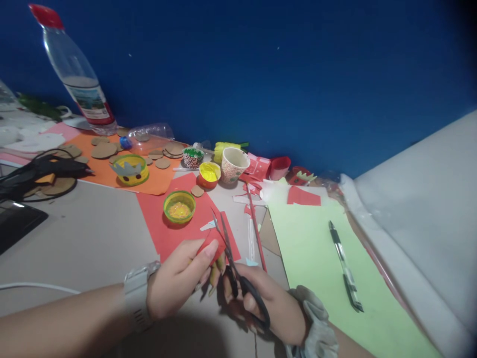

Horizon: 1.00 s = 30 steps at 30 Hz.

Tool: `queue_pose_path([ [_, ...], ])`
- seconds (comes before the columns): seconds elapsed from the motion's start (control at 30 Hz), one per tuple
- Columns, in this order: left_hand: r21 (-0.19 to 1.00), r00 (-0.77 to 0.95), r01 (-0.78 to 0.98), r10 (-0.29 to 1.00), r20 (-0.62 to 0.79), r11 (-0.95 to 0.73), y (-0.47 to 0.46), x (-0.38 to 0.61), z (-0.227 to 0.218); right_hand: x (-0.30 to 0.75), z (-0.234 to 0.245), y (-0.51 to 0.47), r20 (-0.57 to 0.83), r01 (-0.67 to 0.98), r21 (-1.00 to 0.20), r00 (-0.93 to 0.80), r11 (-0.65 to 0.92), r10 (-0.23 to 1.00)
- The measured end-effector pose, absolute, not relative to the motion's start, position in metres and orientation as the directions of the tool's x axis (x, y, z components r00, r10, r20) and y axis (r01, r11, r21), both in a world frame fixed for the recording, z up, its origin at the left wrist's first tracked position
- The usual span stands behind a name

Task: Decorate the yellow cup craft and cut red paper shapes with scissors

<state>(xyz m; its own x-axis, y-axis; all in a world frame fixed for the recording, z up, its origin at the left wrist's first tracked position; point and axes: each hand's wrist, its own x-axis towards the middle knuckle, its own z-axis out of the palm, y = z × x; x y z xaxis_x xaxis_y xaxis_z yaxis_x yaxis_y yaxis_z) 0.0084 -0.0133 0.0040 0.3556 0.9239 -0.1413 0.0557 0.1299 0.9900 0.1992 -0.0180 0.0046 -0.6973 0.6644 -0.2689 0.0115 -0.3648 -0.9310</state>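
Observation:
My left hand (182, 276), with a pale watch at its wrist, pinches a small piece of red paper (210, 244) between thumb and fingers. In my right hand (266, 298) are black-handled scissors (233, 263), the fingers through the loops. Their blades are slightly parted, point away from me and lie along the right side of the red piece. Beneath both hands is a larger sheet of red paper (156, 214). A yellow and green bowl-shaped piece (179, 207) sits on that sheet, just beyond my left hand.
A light green sheet with a pen (345, 266) lies to the right. Small cups and a paper cup (234, 166) line the blue wall. Cardboard discs (104, 150), a glue gun (48, 174) and a tall bottle (84, 84) are at left.

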Motion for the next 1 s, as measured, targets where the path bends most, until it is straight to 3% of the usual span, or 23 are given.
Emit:
queue_pose_path([
  [1.0, 0.98, 0.317, 0.108, 0.928, -0.194, 0.168, -0.0157, 0.0085, 0.0028, 0.1977, 0.0009, -0.0164, -0.247, -0.035, -0.924, -0.707, -0.381, 0.663],
])
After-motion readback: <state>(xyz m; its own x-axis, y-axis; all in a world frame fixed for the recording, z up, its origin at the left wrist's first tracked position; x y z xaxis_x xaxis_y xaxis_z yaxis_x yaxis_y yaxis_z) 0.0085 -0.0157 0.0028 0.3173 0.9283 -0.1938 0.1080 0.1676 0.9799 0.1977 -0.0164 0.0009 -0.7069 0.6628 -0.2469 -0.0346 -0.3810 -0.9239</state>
